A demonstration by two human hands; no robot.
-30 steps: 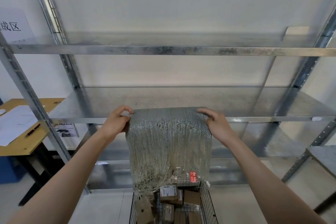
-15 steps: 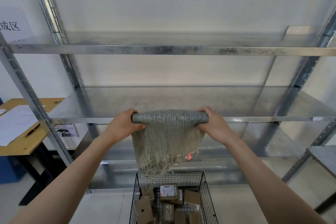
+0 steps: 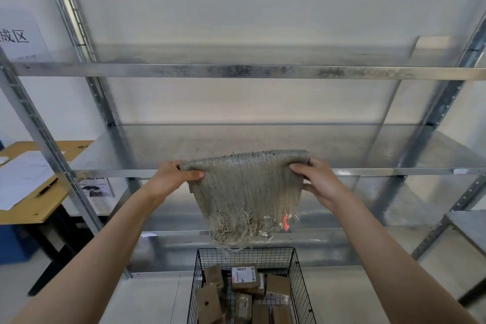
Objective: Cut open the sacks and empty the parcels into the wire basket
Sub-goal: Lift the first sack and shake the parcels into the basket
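Head view: left hand (image 3: 172, 179) and right hand (image 3: 319, 183) each pinch an end of the partly rolled woven sack (image 3: 247, 192), its roll lying left-right, frayed mouth hanging directly above the wire basket (image 3: 193, 294) holding parcels (image 3: 243, 277).

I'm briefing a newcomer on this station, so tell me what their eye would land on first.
First, the grey woven sack held up mid-frame, its top corners gripped by the left hand and right hand, frayed cut edge hanging down. Directly below stands the wire basket with brown parcels inside. Behind everything rises tall metal shelving.
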